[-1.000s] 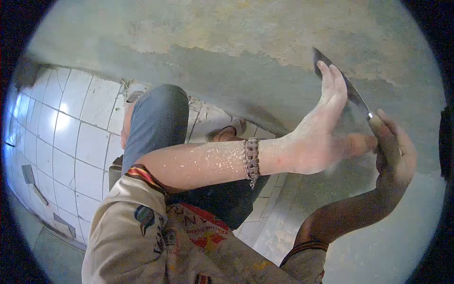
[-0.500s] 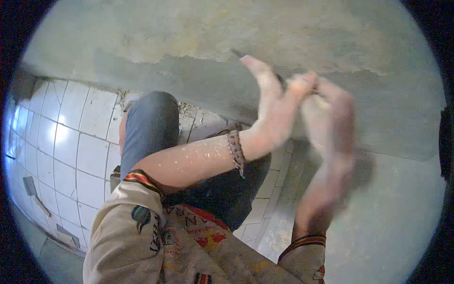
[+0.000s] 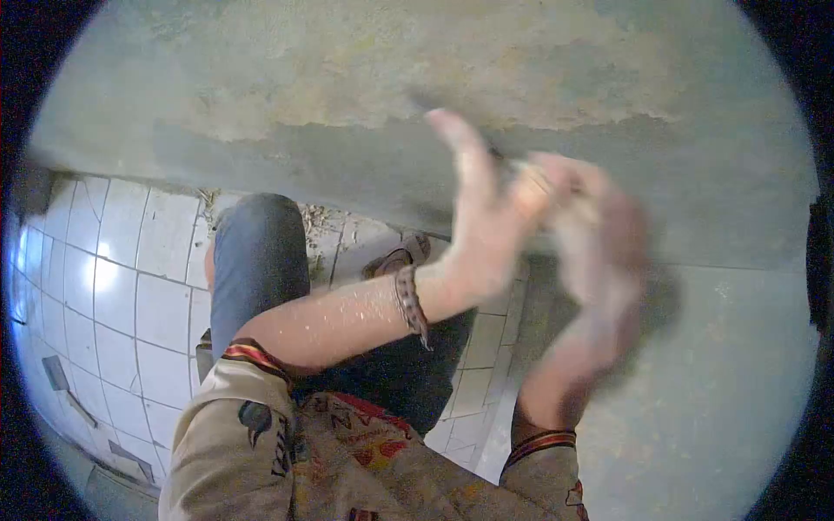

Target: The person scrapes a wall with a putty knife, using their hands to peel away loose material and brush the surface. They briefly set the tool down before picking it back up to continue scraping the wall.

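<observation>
My left hand (image 3: 491, 213), with a patterned bracelet (image 3: 410, 300) on the wrist, is raised before the wall (image 3: 347, 78). One finger points up while the others curl towards my right hand. A thin dark object (image 3: 421, 97) shows blurred beyond that fingertip, and another dark bit shows behind the hand. My right hand (image 3: 599, 221) is closed, its fingers bent against the left one. Something small and pale shows where the hands meet, too smeared by motion to name.
White floor tiles (image 3: 161, 304) lie at the left, with flat grey pieces (image 3: 56, 373) on them. Debris (image 3: 321, 227) lies along the wall's foot. My bent knee (image 3: 261, 234) and a sandalled foot (image 3: 407, 254) are below the wall. A smooth greenish surface (image 3: 730, 373) fills the lower right.
Both hands have shifted slightly left in view, still together. The floor and wall edge sit a little lower, and the sandalled foot shows more clearly.
</observation>
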A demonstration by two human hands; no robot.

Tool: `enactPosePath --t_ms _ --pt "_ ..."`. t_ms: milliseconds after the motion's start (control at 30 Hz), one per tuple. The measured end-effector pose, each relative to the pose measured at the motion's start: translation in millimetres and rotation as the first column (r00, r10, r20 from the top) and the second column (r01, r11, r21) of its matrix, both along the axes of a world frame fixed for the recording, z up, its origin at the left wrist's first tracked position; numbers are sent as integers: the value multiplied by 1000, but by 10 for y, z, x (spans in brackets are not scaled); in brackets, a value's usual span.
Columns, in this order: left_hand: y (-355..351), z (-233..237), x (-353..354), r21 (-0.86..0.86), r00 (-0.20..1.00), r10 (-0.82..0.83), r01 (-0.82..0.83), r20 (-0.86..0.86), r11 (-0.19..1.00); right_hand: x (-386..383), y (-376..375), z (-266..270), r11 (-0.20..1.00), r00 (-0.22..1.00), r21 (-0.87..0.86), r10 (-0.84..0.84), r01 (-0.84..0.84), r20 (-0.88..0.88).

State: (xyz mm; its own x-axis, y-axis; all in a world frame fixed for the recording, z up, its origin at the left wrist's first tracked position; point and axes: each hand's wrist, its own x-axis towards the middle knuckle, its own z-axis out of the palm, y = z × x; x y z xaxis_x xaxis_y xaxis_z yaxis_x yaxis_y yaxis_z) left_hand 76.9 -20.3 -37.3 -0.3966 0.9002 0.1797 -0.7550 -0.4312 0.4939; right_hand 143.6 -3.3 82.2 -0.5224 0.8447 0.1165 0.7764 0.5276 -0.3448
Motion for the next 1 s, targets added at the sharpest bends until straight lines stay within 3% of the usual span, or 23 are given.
enactPosePath --t_ms 33,67,100,133,200,233,267,300,367,433,500,533,600,633,700,767,833,867,933,967,1000 --pt "-69 61 -36 13 959 -19 24 -284 1000 207 54 145 983 979 49 179 -175 -95" --pt "-44 94 -133 142 901 21 46 -433 989 166 -84 164 984 980 41 176 -173 -91" --pt "-5 126 -206 271 820 80 94 -567 958 85 -260 188 964 991 267 30 7 -133" --pt "-30 172 -204 278 820 76 104 -568 955 46 -341 215 860 973 473 -103 192 -208" --pt "-84 260 -174 -170 919 -27 -44 -393 984 33 150 196 969 968 121 195 -215 157" --pt "55 1 -178 -209 999 -29 32 15 977 -215 136 -18 999 990 -26 40 -37 138" --pt "202 -295 -138 -218 907 -21 123 420 968 -484 76 -300 974 983 -176 -116 140 139" --pt "223 -335 -88 -209 909 -32 130 415 969 -471 172 -528 988 995 -133 -74 82 64" --pt "227 -339 -13 -309 972 115 -47 206 950 -287 165 -449 981 997 -177 -74 74 6" --pt "50 -97 146 -184 984 104 -130 -146 974 -76 -28 -120 991 983 -96 -104 90 -152" --pt "-45 61 96 163 944 -88 146 -319 976 193 -155 400 942 927 -120 -330 312 -176" --pt "-7 102 47 163 945 -94 151 -314 975 191 -151 399 940 926 -119 -336 319 -172" --pt "121 159 -22 257 868 -103 254 -485 932 185 -97 384 944 947 -105 -318 312 -49" --pt "118 144 43 264 868 -107 262 -486 928 177 -51 373 947 951 -95 -308 307 6" --pt "109 101 132 110 968 -251 246 30 963 134 66 311 956 956 -82 -273 282 109" --pt "87 104 116 137 966 -251 257 -64 957 185 104 237 974 979 -111 -193 199 65" --pt "100 147 55 188 941 -237 285 -240 940 350 -7 520 936 936 -123 -342 331 -81" --pt "189 153 21 380 897 -177 342 -406 859 409 -72 695 938 940 -128 -333 322 -72" --pt "231 243 -97 385 885 -238 398 -400 833 469 -183 999 858 824 -115 -514 501 -238" --pt "211 304 -99 396 862 -307 466 -403 791 503 -150 943 853 818 -110 -520 510 -244" --pt "207 313 -75 333 899 -247 373 -363 866 448 -51 789 891 871 -86 -454 446 -186"
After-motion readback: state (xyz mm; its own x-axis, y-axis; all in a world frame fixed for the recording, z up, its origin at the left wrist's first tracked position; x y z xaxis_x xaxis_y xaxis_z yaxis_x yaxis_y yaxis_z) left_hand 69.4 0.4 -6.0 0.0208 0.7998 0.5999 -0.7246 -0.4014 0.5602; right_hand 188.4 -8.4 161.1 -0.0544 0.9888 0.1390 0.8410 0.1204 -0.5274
